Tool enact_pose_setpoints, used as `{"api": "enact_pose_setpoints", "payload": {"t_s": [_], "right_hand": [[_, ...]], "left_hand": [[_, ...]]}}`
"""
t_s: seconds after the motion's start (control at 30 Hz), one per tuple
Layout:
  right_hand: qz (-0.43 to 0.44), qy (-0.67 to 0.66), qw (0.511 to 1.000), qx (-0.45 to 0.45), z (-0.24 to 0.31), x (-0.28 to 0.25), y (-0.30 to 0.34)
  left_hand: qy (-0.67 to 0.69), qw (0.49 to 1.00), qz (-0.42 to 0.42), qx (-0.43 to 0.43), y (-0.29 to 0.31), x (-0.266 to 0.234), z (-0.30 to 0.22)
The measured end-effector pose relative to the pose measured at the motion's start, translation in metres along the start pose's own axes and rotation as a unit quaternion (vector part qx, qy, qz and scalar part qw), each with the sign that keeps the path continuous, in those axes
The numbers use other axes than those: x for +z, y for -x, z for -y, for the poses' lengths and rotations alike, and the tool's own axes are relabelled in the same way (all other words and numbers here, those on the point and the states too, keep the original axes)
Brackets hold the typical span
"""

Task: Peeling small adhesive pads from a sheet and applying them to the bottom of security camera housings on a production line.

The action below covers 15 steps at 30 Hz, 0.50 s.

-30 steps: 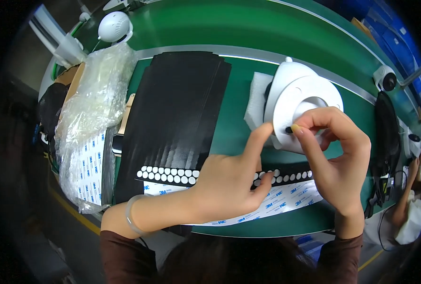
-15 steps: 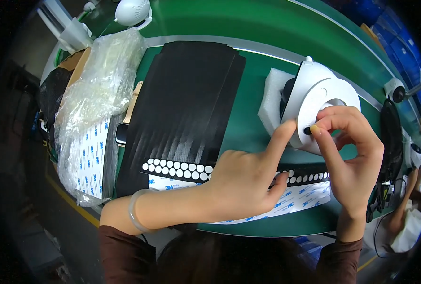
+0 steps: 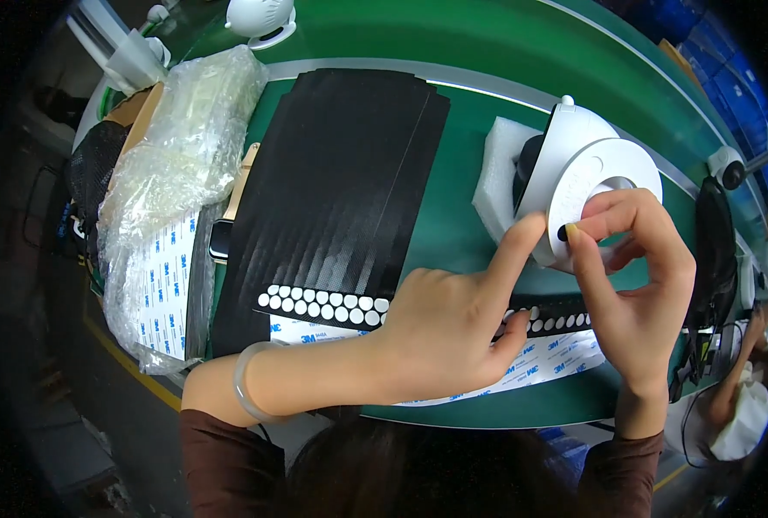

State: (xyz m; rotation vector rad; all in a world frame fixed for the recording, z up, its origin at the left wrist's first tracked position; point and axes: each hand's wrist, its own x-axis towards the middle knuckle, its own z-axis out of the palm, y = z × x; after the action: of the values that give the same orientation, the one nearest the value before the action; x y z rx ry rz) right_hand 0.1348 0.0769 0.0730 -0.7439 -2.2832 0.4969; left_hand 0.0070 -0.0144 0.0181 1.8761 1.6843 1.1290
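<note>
A white device with a flat ring-shaped base lies tilted on its side, the ring facing me. A small black round pad sits against the ring's lower left face. My right hand is closed in a pinch, thumb and index tips at that pad. My left hand reaches across with its index finger stretched out, the tip touching the ring's left edge; its thumb is apart, over a black strip of round pads with white faces. Part of that strip is hidden under my left hand.
White backing sheet with blue print lies beneath the strip. Black perforated sheets cover the table's middle left. White foam stands behind the device. A plastic-wrapped stack is at left; another white device stands far back.
The ring and my right hand have shifted very slightly; the thumb tip stays at the black pad. My left hand keeps its pose with the index finger at the ring's edge.
</note>
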Motion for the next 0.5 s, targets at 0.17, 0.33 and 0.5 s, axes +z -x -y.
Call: {"api": "enact_pose_setpoints", "payload": {"t_s": [0.17, 0.33, 0.5], "right_hand": [[0.005, -0.038, 0.999, 0.017, -0.001, -0.005, -0.001], [-0.041, -0.036, 0.998, -0.029, -0.004, -0.024, 0.008], [0.114, 0.013, 0.992, -0.05, -0.004, -0.031, 0.035]], "left_hand": [[0.008, 1.0, 0.011, -0.008, -0.001, -0.002, -0.005], [0.002, 0.999, 0.051, 0.012, -0.002, -0.004, -0.007], [0.061, 0.997, 0.054, -0.019, -0.002, -0.004, -0.004]]}}
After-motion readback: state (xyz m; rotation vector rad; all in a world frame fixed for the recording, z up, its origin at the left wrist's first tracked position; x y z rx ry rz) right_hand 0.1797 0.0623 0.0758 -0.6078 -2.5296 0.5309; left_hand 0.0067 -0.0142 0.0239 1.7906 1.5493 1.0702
